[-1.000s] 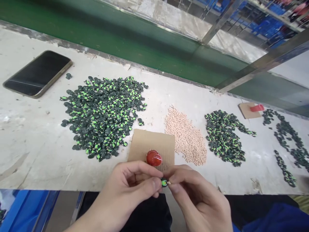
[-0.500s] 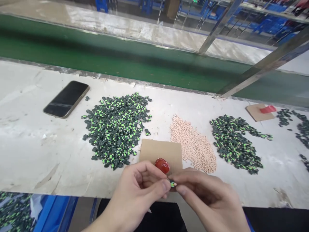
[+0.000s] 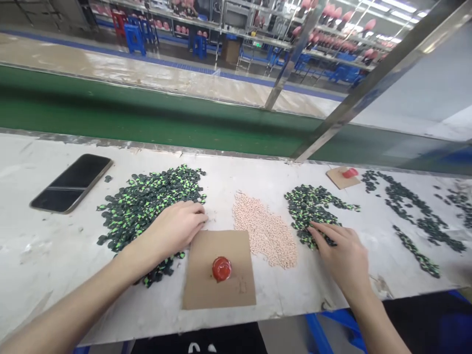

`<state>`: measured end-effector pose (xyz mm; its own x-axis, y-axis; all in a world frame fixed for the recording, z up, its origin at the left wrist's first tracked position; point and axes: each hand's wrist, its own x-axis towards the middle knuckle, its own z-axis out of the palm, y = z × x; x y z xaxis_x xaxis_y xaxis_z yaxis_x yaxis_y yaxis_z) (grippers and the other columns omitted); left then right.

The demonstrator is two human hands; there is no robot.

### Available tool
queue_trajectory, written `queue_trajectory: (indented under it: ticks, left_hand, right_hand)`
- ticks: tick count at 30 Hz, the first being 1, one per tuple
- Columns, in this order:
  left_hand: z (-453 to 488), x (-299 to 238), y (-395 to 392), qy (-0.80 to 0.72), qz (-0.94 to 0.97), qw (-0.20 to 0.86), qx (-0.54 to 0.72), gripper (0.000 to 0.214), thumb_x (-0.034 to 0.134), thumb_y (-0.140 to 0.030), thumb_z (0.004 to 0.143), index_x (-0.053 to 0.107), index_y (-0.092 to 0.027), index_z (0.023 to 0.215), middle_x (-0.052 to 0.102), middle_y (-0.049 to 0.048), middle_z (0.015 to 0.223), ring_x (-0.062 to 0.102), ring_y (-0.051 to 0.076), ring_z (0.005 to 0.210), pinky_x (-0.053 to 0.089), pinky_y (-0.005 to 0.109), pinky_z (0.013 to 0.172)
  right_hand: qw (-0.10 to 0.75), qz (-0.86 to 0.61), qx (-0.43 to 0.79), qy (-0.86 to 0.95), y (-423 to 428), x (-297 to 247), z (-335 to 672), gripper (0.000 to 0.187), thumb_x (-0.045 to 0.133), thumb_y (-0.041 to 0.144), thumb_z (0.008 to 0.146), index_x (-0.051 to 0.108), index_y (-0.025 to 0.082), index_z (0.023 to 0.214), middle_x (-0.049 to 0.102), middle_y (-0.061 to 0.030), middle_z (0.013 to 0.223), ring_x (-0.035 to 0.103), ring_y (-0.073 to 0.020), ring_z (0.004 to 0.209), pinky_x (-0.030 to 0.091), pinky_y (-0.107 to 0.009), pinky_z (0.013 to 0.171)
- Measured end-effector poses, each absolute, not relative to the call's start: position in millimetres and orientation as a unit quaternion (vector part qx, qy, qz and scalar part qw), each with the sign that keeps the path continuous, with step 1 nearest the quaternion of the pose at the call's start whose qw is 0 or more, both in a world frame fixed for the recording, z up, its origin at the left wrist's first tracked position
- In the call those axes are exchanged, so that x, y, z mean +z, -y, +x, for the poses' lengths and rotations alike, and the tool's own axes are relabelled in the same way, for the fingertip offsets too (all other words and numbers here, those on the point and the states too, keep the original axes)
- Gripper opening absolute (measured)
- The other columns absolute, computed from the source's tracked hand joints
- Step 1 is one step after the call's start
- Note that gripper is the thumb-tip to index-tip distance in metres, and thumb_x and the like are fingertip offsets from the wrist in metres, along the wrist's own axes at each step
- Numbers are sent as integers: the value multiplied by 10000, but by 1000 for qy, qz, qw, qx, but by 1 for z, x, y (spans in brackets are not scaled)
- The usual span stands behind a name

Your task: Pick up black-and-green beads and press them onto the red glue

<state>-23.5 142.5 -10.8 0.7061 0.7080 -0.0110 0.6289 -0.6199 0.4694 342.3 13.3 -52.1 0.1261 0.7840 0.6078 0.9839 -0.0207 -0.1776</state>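
My left hand (image 3: 180,223) lies over the right edge of a large pile of small black-and-green pieces (image 3: 142,201). Its fingers are curled together, and whatever they grip is hidden. Over a smaller pile of similar pieces (image 3: 309,199) is my right hand (image 3: 342,250), thumb and fingertips pinched close together at the pile; I cannot make out what is between them. Between the hands sits a glossy red blob in a small round cap (image 3: 221,269) on a cardboard square (image 3: 206,295). A heap of tiny pale pink beads (image 3: 261,228) lies right of the cardboard.
A phone (image 3: 72,182) lies at the left of the white table (image 3: 217,182). Farther right are another cardboard piece (image 3: 337,178) with a red cap (image 3: 350,173) and scattered dark pieces (image 3: 416,206). A green strip (image 3: 147,120) and metal posts (image 3: 324,135) stand behind.
My hands were together over the cardboard, holding a small black-and-green piece with a pink bead. They have parted, left hand to the left pile, right hand to the right pile. The view has tilted up.
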Motion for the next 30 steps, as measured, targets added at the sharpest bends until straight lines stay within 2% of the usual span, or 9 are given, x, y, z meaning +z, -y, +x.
queue_trajectory:
  ticks: [3,6,10,13,15,18,22,27,30]
  left_hand:
    - [-26,-17,-151,-350,909,212,84,310,485,-158,928,786,-186,862,782,119,1012,715,280,948,578,409,855]
    - [-30,-17,-153,-351,909,204,90,324,460,-174,934,779,-188,875,771,113,972,704,252,905,568,357,812]
    - [-34,-8,-154,-382,896,202,102,340,431,-230,954,753,-204,848,761,103,912,699,267,838,543,363,734]
    - [-38,0,-153,-410,877,219,126,318,434,-281,961,734,-225,874,778,96,965,713,290,880,528,389,768]
    - [-41,2,-152,-432,857,238,148,278,461,-302,952,725,-237,895,788,95,1008,715,294,896,521,400,793]
    - [-45,3,-151,-468,822,271,180,210,531,-320,919,714,-246,851,797,85,967,691,307,921,516,419,817]
    - [-48,8,-150,-509,762,330,224,154,612,-333,886,699,-246,793,779,56,865,685,286,900,546,419,821]
    - [-51,20,-143,-541,659,439,285,167,646,-372,898,679,-209,901,787,76,925,765,239,846,624,357,730]
    - [-51,24,-130,-547,601,497,305,216,662,-396,914,723,-196,970,815,100,977,799,237,873,651,359,793]
  right_hand:
    - [277,-696,-171,640,-15,-56,345,407,530,432,1011,826,190,870,806,-160,852,710,-323,760,584,-505,716]
    - [268,-685,-135,664,-16,-50,321,364,532,404,1012,814,173,1000,802,-173,994,714,-331,892,584,-503,784]
    - [224,-658,-48,718,-20,-38,280,289,559,359,1002,797,200,1042,783,-141,1053,706,-310,941,586,-476,824]
    - [205,-651,-12,730,-26,-36,261,256,542,254,990,790,194,1014,773,-139,994,705,-286,843,589,-433,742]
    - [209,-648,2,732,-29,-39,255,302,491,183,988,789,199,941,775,-128,944,709,-261,785,583,-393,687]
    - [234,-643,14,729,-33,-45,254,355,453,144,974,781,212,856,786,-112,890,727,-254,763,579,-375,661]
    - [289,-640,29,711,-37,-48,255,301,514,196,941,791,223,826,802,-114,861,739,-283,757,589,-410,656]
    - [357,-650,70,667,-38,-43,256,244,605,284,893,818,238,785,820,-110,857,763,-305,766,626,-455,685]
    - [386,-663,109,632,-30,-33,254,216,649,299,890,828,225,796,834,-107,868,782,-277,743,652,-401,646]
